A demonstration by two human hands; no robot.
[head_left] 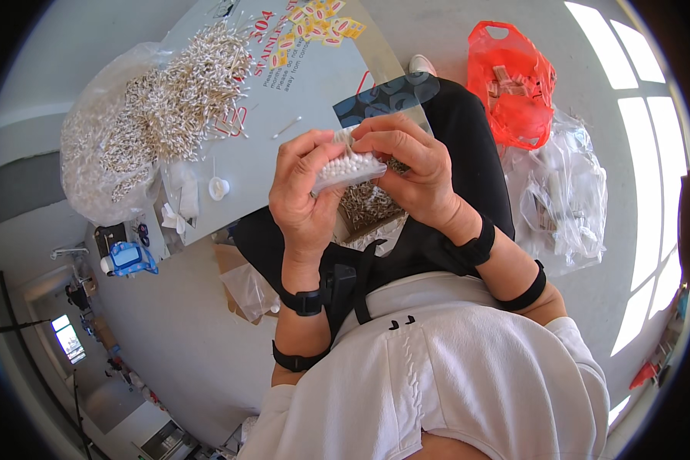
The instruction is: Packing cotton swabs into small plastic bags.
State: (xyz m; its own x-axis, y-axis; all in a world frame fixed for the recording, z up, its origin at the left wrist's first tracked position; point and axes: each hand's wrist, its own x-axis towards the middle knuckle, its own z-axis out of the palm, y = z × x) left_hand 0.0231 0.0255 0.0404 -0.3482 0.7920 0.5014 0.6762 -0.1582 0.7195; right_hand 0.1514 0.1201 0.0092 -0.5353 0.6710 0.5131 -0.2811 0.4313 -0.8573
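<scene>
Between my two hands is a small clear plastic bag packed with cotton swabs, their white tips bunched toward me. My left hand grips its left side, with the thumb across the top. The fingers of my right hand pinch its upper right part. Fingers partly cover the far end of the bag. Below the hands, between my legs, an open box holds many loose cotton swabs. A single cotton swab lies on the table to the left of the hands.
A big heap of cotton swabs spills from a clear sack onto the table. Yellow labels lie at the far edge. On the right floor are a red bag and clear plastic bags. A blue packet sits far left.
</scene>
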